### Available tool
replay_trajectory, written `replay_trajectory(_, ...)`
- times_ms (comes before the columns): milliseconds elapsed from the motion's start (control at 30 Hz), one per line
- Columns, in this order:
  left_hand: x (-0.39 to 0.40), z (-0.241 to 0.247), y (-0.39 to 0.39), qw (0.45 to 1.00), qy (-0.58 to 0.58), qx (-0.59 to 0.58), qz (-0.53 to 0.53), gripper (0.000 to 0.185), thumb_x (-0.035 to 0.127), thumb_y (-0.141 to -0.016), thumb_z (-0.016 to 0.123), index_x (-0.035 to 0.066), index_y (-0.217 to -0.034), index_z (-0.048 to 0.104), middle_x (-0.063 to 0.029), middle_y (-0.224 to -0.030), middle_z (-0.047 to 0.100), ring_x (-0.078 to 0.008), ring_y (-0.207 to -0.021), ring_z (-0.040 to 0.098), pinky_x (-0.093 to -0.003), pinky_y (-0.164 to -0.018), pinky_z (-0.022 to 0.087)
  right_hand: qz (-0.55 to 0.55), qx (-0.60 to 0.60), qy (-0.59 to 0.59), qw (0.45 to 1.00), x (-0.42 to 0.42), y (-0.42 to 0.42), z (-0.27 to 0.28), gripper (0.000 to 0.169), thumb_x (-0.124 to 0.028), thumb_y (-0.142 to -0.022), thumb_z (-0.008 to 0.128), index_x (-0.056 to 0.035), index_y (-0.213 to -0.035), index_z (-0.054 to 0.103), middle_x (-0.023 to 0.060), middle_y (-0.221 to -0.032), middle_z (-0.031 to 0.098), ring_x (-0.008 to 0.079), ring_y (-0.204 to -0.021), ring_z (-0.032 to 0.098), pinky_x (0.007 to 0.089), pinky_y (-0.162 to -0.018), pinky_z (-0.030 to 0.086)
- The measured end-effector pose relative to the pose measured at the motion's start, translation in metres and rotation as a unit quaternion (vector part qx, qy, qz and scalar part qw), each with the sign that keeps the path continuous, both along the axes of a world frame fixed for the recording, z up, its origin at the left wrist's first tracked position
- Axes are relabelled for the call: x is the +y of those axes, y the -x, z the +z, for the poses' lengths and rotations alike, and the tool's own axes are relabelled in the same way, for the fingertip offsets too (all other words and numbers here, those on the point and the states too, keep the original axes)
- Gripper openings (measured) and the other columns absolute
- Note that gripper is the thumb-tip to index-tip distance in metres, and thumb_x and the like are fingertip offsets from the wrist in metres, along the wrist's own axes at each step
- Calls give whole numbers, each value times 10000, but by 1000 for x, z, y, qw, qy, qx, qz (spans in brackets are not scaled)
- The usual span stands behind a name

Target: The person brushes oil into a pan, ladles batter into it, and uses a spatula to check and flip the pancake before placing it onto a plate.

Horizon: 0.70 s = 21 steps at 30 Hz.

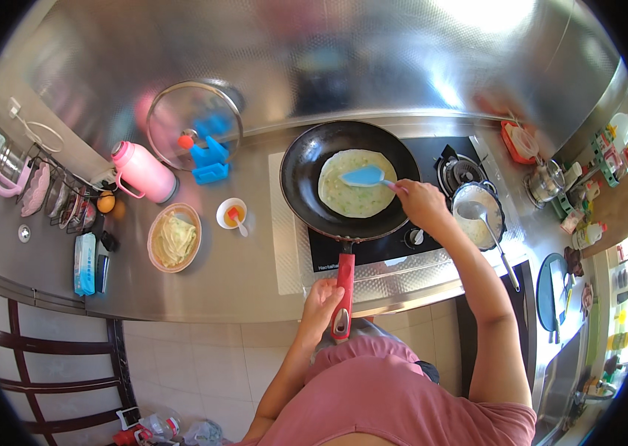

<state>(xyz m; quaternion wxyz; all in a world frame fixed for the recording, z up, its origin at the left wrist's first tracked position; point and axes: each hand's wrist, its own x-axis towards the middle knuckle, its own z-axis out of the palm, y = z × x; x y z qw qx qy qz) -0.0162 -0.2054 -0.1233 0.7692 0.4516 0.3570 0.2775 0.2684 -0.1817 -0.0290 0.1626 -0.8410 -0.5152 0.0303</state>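
My left hand is at the red handle of a black frying pan, its thumb against the handle's side. In my right hand is a spatula with a light blue blade and a pinkish handle. The blade lies over a round, pale pancake flecked with green, in the pan. The pan stands over the left part of a black gas stove. Right of my right hand, a pot of white batter holds a metal ladle.
Left of the stove are a small white bowl with oil and a red brush, and a plate of folded pancakes. Behind them stand a pink thermos and a glass lid in a blue holder. A bare burner lies right of the pan.
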Motion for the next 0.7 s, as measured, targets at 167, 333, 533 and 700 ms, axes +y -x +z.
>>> replay_trajectory(167, -5, 0, 2, 1000, 15, -15, -11, 373, 232, -908, 615, 9, -1157, 448, -110, -1095, 575, -158, -1011, 563, -293, -868, 452, 78, -16, -16, 997, 22, -1, -7, 321, -377, -926, 489, -119, -932, 679, 166, -794, 660, 364, -778, 635, 460, -692, 498)
replay_trajectory(333, -6, 3, 6, 1000, 6, -5, 7, 352, 220, -914, 606, 9, -1149, 452, -110, -1099, 574, -155, -1020, 560, -293, -872, 450, 91, 8, -103, 990, 14, -3, 24, 278, -348, -909, 533, -137, -989, 695, 152, -793, 664, 357, -771, 635, 443, -687, 500)
replay_trajectory(533, -3, 8, 6, 1000, 1, -3, 2, 348, 214, -910, 611, 10, -1143, 452, -116, -1107, 568, -158, -1032, 551, -294, -897, 440, 75, 3, -35, 997, -17, 22, 22, 382, -407, -915, 497, -88, -792, 666, 177, -719, 646, 380, -690, 631, 464, -622, 502)
replay_trajectory(700, -2, 14, 3, 999, 15, -1, -29, 361, 212, -911, 611, 0, -1150, 445, -117, -1113, 562, -162, -1026, 550, -307, -877, 463, 105, -75, 36, 991, -33, 6, 25, 355, -378, -914, 498, -101, -765, 663, 137, -695, 646, 336, -696, 641, 440, -606, 479)
